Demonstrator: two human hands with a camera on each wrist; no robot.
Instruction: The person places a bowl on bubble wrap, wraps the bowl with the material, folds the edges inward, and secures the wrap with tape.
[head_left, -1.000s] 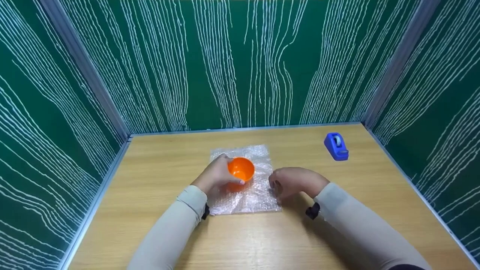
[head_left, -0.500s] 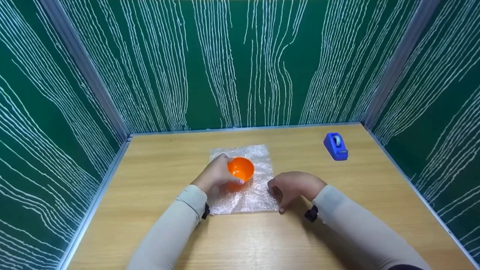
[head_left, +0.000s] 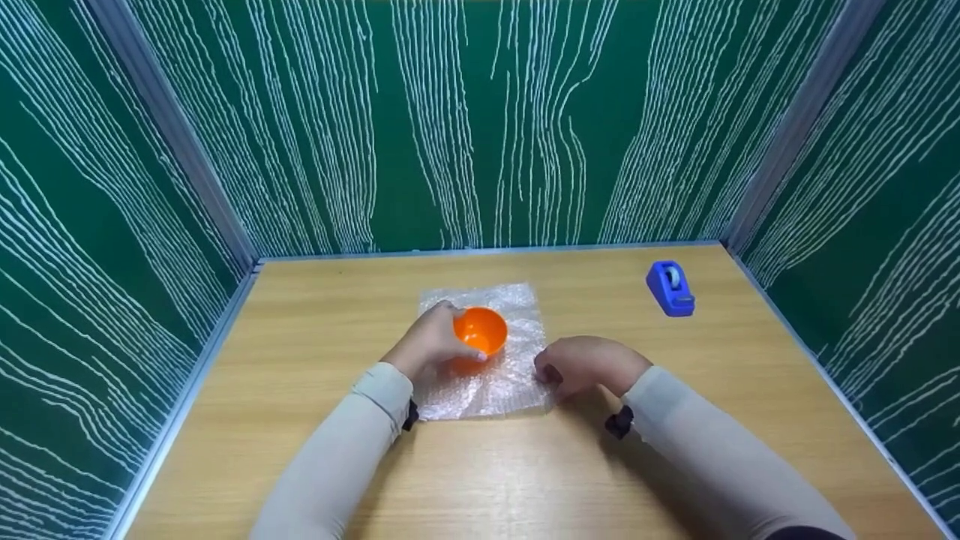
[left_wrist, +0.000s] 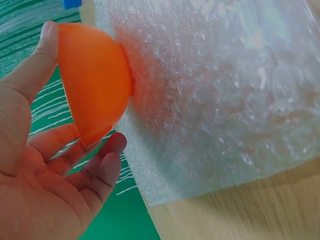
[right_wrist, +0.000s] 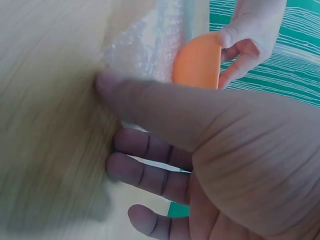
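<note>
Orange bowl, opening up, on bubble wrap, about midway between left and right edges of surface. Left hand partly closed, holding bowl's rim between thumb and fingers. Right hand at right edge of bubble wrap, fingers bent; cannot tell whether it grips sheet. Blue tape dispenser near surface's far right corner. Green panel, white-lined, along far edge.

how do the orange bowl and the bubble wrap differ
The bowl is solid orange; the bubble wrap is clear. The bowl is round and hollow, the bubble wrap a flattish sheet. The left hand holds the bowl, while the bubble wrap lies beneath it on the table. Both look shiny.
</note>
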